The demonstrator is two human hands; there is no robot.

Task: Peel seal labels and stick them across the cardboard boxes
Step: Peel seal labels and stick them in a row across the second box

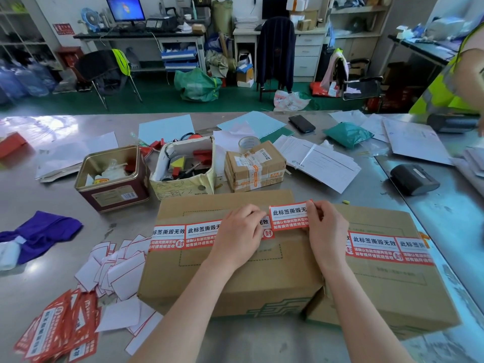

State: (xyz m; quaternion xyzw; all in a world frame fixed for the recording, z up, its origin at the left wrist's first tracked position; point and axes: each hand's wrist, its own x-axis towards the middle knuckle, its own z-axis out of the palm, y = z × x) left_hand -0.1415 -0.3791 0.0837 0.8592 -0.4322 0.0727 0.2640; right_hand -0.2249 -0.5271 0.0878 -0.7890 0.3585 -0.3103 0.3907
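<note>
Here the right hand (328,226) pinches the right end of a red-and-white seal label (288,215) between thumb and fingertips, while the left hand (239,233) has its fingers pressed together at the label's left edge — whether it grips the label or only presses it down is hard to tell. The label is over the far part of the left cardboard box (222,268), next to the gap where the right cardboard box (387,281) touches it. A row of stuck labels (183,235) already runs across the left box's top, and another strip of labels (387,248) crosses the right box. Near left on the metal table (47,297) lie peeled white backing papers (115,273) and a heap of unused red labels (60,331). Farther away stand a small taped parcel (255,166), an open tin (112,176) and a white box of odds and ends (183,169).
</note>
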